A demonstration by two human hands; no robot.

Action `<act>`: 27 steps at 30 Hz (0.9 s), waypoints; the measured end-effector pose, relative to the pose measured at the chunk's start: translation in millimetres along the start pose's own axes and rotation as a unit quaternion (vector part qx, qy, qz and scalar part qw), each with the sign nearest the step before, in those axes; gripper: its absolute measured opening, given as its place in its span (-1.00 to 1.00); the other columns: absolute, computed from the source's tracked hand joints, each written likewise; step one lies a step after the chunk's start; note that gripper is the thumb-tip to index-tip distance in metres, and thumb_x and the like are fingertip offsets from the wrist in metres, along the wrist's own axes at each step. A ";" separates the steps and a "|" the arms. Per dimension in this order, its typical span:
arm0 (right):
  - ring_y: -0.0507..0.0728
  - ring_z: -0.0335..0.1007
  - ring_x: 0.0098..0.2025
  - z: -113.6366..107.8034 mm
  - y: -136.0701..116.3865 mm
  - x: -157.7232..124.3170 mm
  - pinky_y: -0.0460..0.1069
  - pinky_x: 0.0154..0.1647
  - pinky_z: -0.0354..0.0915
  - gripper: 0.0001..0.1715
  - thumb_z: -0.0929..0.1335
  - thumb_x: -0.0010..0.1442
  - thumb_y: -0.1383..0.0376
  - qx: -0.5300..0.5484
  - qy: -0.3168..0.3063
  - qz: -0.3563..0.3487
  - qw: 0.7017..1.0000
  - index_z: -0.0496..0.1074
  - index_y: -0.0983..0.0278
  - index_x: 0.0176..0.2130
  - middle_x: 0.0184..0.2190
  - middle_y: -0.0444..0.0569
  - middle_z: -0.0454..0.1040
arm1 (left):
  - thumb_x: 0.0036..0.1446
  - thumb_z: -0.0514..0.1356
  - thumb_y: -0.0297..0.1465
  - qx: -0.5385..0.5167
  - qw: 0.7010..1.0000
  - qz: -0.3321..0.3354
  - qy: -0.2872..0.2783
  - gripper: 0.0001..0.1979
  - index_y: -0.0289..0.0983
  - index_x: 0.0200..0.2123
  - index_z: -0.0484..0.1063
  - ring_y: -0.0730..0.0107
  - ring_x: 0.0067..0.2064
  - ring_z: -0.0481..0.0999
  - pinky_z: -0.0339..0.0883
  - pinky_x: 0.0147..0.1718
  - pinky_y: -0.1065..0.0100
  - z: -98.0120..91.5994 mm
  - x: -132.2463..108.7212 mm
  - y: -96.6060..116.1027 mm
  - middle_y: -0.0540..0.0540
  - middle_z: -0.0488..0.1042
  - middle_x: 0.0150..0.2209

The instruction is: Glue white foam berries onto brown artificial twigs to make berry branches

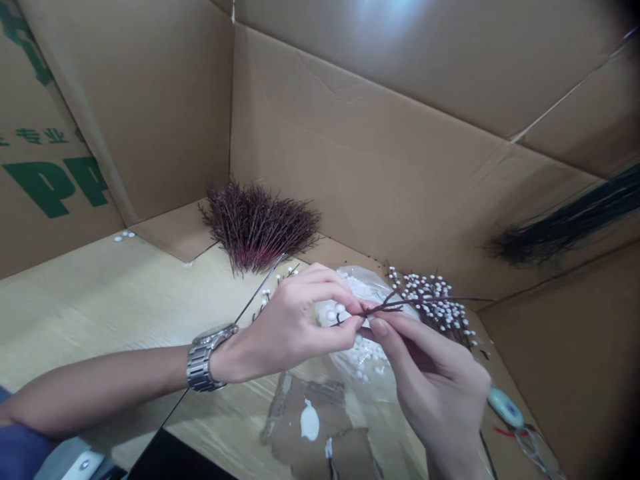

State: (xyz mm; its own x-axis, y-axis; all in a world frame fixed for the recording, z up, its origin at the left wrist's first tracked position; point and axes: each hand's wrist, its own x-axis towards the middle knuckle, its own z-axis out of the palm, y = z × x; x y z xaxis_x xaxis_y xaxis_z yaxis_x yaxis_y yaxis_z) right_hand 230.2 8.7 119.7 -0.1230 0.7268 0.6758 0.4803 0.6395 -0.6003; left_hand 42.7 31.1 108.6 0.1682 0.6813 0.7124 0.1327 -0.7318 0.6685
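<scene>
Brown branched twig (387,305), held over the clear plastic bag (361,275); from my distant station I see the left hand (300,317) pinching it beside two white berries (331,315), the right hand (443,373) closed on it with thumb and forefinger; I judge it light, springy and fairly stiff, its berries and thin side shoots fragile; I favour gripping the bare main stem.

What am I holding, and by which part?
A brown twig, pinched by its stem in the left hand beside white berries; the right hand is alongside, its grip unclear.
</scene>
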 end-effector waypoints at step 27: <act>0.06 0.13 -0.49 5.1 -9.6 4.7 -0.05 -0.39 0.22 -0.60 0.26 0.35 0.24 0.474 0.042 0.193 0.858 0.23 0.21 -0.52 -0.60 -0.22 0.07 | 0.13 0.35 -0.49 0.018 0.997 -0.045 0.055 -0.94 -0.21 -0.35 0.59 0.24 -0.16 0.59 0.45 -0.12 0.22 -13.8 15.8 -17.2 -0.08 0.64 -0.27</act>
State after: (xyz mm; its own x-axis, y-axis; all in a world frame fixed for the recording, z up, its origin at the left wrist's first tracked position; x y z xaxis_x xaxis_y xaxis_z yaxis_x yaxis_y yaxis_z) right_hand 220.5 7.3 126.4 -0.0317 0.9355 0.3520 -0.4567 0.2997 -0.8376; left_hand 29.6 54.6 111.3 0.0470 0.7411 0.6697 0.1777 -0.6660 0.7245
